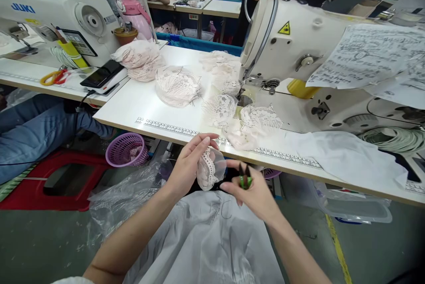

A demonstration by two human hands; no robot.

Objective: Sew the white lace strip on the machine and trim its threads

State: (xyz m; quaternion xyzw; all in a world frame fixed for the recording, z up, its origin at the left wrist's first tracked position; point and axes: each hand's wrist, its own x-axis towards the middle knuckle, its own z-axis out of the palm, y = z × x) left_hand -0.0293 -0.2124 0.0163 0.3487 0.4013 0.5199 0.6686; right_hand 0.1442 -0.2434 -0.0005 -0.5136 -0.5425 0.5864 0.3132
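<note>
Head view: your left hand [186, 170] has its grip clamped on a lace cup [208, 168], and your right hand [258, 194] on green thread snips [245, 181]. Trimming looks underway, with more lace pieces [177, 86] left of the sewing machine [299, 40].

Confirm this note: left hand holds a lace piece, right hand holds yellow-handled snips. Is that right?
Not quite. The head view shows the snips in the right hand are green-handled, not yellow. The left hand does hold the lace piece.

Worktop: white laminate worktop [149, 107], with a ruler scale printed along its front edge.
Far left: heap of pale pink lace cups [139, 60].
Middle: domed pile of white lace cups [177, 85].
Right: white industrial sewing machine [299, 40].
Front right: crumpled white cloth [332, 155].
</note>
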